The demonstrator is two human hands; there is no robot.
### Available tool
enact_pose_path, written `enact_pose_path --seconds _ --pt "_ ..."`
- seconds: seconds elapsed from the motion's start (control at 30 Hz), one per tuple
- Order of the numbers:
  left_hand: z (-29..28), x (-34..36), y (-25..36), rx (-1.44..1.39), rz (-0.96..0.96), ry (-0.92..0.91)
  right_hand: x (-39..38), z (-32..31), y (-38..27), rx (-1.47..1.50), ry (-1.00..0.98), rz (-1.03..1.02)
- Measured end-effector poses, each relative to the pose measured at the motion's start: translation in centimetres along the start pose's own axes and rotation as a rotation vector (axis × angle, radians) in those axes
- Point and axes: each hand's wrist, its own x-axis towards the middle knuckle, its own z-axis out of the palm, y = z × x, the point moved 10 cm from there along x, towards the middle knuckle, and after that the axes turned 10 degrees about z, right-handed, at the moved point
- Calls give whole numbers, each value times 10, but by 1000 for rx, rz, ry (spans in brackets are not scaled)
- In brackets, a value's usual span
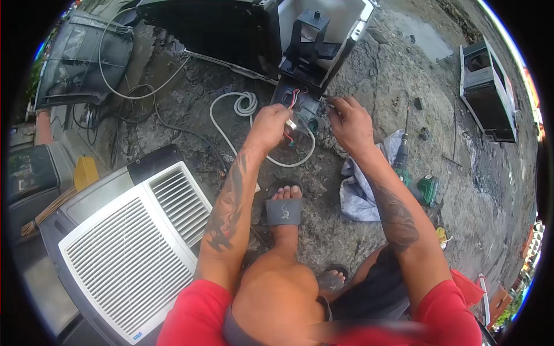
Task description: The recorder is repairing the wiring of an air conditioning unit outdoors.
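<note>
My left hand (266, 128) is closed on a white connector (291, 124), with red and white wires (295, 97) running up into a small dark housing (287, 87) at the base of an open appliance casing (360, 34). My right hand (351, 124) is curled at the housing's right edge, pinching something small and thin that I cannot make out. A coiled white cord (247, 102) loops on the rough ground around the area below my hands.
A white louvered panel (124, 245) lies lower left. A cordless drill (402, 161), a battery pack (427, 190) and a grey cloth (358, 202) sit by my right forearm. A dark plastic cover (81, 57) is upper left; another metal casing (489, 104) stands right.
</note>
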Motion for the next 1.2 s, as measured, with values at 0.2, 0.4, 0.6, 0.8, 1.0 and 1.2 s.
enact_pose_path --seconds 0.2,0.4,0.6,0.8,1.0,1.2 --pt "16 3 -12 -75 4 -127 28 75 -15 305 -293 70" --pt "2 -4 5 -105 -79 -142 28 54 -11 280 -60 -33" --pt "-34 30 18 -562 122 136 1 72 -31 779 -406 344" --pt "35 -6 28 64 92 -73 -35 71 34 691 -547 524" --pt "107 3 -13 -348 -8 12 -28 33 51 645 -427 235" --pt "122 11 -19 -448 -131 -81 -76 -15 -1 226 -48 -315"
